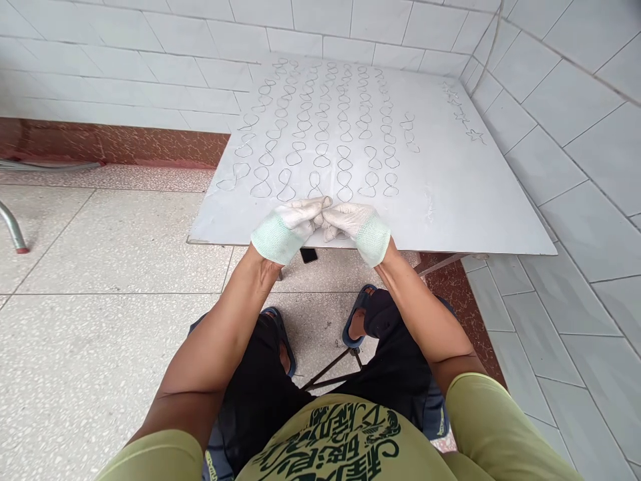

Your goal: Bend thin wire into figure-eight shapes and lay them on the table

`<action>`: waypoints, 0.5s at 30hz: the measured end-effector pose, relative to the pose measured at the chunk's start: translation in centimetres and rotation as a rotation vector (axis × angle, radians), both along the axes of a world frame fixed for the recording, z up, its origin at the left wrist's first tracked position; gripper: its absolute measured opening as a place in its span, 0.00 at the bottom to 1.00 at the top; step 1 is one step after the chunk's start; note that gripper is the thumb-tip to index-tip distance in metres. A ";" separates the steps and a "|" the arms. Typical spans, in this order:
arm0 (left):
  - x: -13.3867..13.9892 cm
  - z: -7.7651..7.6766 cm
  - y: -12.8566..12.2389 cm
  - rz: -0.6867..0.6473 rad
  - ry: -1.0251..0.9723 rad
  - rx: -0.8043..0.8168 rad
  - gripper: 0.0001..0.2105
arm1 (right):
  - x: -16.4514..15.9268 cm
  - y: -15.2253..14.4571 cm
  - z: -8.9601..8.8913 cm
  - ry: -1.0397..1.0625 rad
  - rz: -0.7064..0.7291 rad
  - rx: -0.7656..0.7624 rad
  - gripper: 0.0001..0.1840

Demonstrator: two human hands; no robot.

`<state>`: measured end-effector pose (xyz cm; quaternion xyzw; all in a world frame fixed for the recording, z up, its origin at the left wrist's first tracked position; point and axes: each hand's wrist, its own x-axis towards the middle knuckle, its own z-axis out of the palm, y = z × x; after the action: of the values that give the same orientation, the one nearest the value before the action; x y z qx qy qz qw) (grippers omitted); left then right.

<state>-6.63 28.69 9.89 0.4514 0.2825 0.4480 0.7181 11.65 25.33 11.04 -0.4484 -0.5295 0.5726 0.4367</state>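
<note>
Pinching w/ L hand (296, 217) & R hand (351, 219), fingers (317, 206) tight tog., can't tell if gripping smth | over bench (461, 200) front edge | nr wire fig-8s (344, 157)

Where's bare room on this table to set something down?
Mostly the near right of the table, between the right hand, wire stars and right edge, faint marks aside. A smaller patch: between the left hand and near left corner. Crowded: the middle and far left, with wire loops.

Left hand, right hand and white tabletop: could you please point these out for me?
Left hand (299, 218), head view: middle of the gloved hand.
Right hand (350, 218), head view: middle of the gloved hand.
White tabletop (465, 224), head view: its surface near the front edge.
</note>
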 end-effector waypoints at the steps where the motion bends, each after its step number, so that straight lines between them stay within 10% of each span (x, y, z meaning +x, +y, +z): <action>1: 0.0 -0.2 0.1 -0.010 0.000 0.012 0.20 | 0.2 0.0 0.0 0.004 0.009 -0.005 0.18; 15: -1.8 1.8 -0.6 0.262 0.522 0.139 0.23 | -0.2 -0.7 2.3 -0.445 0.016 0.106 0.19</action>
<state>-8.39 28.06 11.68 0.5591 0.4821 0.4238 0.5248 11.48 24.66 13.33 -0.5358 -0.6457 0.4345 0.3274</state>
